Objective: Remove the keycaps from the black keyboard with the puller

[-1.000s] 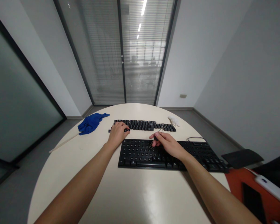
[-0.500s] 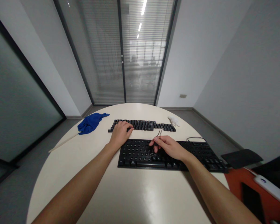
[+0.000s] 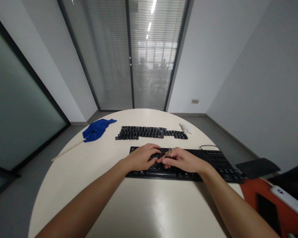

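A black keyboard [image 3: 213,163] with most keycaps pulled off lies across the round table. My left hand [image 3: 142,157] rests on its left-middle part, fingers curled down onto the key area. My right hand [image 3: 182,159] sits beside it, pinched on thin metal tweezers [image 3: 169,151] whose tips meet my left fingertips. What is between the fingertips is too small to see. Rows of loose black keycaps [image 3: 150,133] lie on the table beyond the keyboard.
A blue cloth on a pale stick [image 3: 95,129] lies far left on the cream table [image 3: 144,208]. A crumpled white tissue [image 3: 185,127] sits far right of the keycaps. A black pad [image 3: 257,167] and an orange surface [image 3: 268,205] are at the right.
My left hand left the loose keycap rows and came back onto the keyboard, meeting my right hand. My right hand with the tweezers lowered slightly toward me.
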Available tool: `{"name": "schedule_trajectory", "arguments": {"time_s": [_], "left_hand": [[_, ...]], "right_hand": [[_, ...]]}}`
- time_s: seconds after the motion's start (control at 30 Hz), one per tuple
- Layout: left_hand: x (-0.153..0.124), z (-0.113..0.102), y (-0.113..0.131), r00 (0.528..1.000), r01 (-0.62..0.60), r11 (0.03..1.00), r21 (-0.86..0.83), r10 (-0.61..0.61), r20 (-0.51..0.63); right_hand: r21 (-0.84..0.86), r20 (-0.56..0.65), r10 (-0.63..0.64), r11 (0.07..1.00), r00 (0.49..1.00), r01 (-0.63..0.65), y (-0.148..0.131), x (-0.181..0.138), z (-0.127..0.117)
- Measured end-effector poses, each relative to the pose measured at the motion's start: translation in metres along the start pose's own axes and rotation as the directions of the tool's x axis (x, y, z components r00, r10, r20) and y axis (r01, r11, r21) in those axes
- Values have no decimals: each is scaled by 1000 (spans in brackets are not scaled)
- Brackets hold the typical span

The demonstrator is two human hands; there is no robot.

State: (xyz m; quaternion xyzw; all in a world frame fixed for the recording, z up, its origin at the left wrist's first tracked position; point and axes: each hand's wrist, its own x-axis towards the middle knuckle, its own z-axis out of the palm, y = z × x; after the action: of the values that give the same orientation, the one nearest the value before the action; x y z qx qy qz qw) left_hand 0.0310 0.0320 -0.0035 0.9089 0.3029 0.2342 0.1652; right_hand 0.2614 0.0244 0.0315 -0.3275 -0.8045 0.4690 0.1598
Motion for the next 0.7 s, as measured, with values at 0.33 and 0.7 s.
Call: {"name": "schedule_trajectory", "arguments": {"time_s": [0.33,0.7], "left_hand": [[-2,2,0,999,-1,1000,5,1,-38],[-5,-1,-1,1000,-7,1000,-21,7,-17]], "right_hand": [[-66,-63,2,998,998,-6,1,-3,-7],[-112,-66,77,990,995,-84,6,-2,-6]]}}
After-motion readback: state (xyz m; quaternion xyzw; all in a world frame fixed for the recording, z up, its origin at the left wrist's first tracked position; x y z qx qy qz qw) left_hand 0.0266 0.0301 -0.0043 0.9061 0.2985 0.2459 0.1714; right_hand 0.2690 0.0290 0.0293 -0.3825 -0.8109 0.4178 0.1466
